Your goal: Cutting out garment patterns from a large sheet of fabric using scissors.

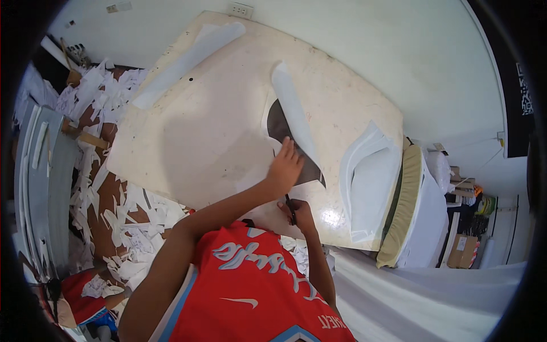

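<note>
A wide cream worktable point(188, 142) is filling the middle of the view, its top stained and scuffed, tilting away toward a pale wall. To its left, a heap of white paper scraps point(119, 205) is lying spread over a brown floor. At the table's right edge, a stack of white cut sheets point(370, 188) is resting, and just beyond it a thick pile of white material with a tan edge point(407, 211) is standing near the right side. A long white strip point(191, 57) is lying at the far left of the table.

Near the table's middle, a dark template point(282, 128) is lying flat on white sheet material, with a curled white strip point(296, 117) rising over it and running toward the far side. The person's left hand point(284, 168) is pressing down on the near edge of the template, fingers spread and flat, gripping nothing. The right hand point(299, 214) is sitting nearer the body, at the table's near edge, fingers curled tight around a thin dark tool point(290, 208), possibly a pen or blade; its kind cannot be told. The tool's tip is pointing toward the template, just below the left hand.
</note>
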{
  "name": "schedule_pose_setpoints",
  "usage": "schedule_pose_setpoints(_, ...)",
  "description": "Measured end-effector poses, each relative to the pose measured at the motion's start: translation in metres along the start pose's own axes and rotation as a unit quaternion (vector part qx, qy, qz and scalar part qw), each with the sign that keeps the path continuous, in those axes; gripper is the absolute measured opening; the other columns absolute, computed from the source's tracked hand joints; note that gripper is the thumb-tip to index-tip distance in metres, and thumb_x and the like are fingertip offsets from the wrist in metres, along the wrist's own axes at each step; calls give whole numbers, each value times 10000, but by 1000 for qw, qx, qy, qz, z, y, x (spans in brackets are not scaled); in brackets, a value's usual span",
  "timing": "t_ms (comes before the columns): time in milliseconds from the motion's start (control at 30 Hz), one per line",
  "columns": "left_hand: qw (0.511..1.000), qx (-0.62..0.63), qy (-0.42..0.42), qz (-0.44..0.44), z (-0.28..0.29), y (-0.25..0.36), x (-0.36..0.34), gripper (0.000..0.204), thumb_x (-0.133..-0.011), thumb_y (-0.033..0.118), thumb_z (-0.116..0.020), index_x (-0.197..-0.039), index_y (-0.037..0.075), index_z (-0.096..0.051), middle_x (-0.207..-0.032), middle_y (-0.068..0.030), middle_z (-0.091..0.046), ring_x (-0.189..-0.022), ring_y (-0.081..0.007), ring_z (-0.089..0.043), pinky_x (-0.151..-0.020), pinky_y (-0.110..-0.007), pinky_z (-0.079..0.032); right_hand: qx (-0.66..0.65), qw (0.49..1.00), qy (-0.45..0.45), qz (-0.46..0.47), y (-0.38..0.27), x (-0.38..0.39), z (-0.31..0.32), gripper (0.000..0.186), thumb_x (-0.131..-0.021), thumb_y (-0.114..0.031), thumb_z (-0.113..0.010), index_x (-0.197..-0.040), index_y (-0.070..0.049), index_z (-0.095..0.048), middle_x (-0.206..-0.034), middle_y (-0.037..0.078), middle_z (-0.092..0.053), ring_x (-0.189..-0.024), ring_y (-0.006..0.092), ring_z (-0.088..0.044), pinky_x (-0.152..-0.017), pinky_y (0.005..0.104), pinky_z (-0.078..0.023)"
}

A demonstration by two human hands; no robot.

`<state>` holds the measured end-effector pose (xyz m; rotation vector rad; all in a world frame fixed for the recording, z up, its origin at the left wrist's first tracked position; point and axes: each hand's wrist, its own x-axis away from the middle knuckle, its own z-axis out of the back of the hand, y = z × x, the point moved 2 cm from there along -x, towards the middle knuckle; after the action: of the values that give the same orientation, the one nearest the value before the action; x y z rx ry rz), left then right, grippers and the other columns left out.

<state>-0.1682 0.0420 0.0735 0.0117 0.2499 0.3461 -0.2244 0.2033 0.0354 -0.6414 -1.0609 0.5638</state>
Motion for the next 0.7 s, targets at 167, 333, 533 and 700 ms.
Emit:
schedule_pose_setpoints(167, 967, 148, -126, 162, -16, -20, 4, 252, -778, 115, -648, -1024, 61, -655, -912, -169, -664, -902, -329, -679, -751, -476, -540, -22, 1000, 0, -22, -2, 5, 0, 440, -833, -392, -796, -666, -43, -587, -528, 6, -511, -444, 89, -482, -425, 269, -363)
schedule_pose_setpoints(333, 974, 74, -77, 200, -23, -60, 44, 355, -857, 232, -659, -1149, 32, -631, -1183, -188, -607, -1153, -333, -573, -954, -455, -476, 10, 1000, -5, -10, 1, 5, 7, 436, -838, -384, -792, -662, -47, -581, -522, 1, -502, -442, 89, -477, -436, 261, -370)
schedule_pose_setpoints(533, 982, 90, -24, 167, -39, -78, 61, 669, -899, 297, -644, -1460, 24, -403, -1528, -157, -357, -1447, -316, -298, -1186, -511, -230, -16, 999, -39, -13, -4, -7, 22, 513, -815, -456, -796, -656, -18, -581, -524, 27, -520, -472, 105, -490, -464, 300, -383)
schedule_pose_setpoints(700, 977, 140, -46, 154, -37, -88, 71, 700, -887, 297, -654, -1484, 53, -383, -1586, -120, -290, -1473, -290, -257, -1205, -510, -183, 53, 998, -46, 2, -11, -19, 17, 506, -807, -475, -793, -683, -24, -602, -533, 36, -531, -487, 106, -500, -486, 325, -401)
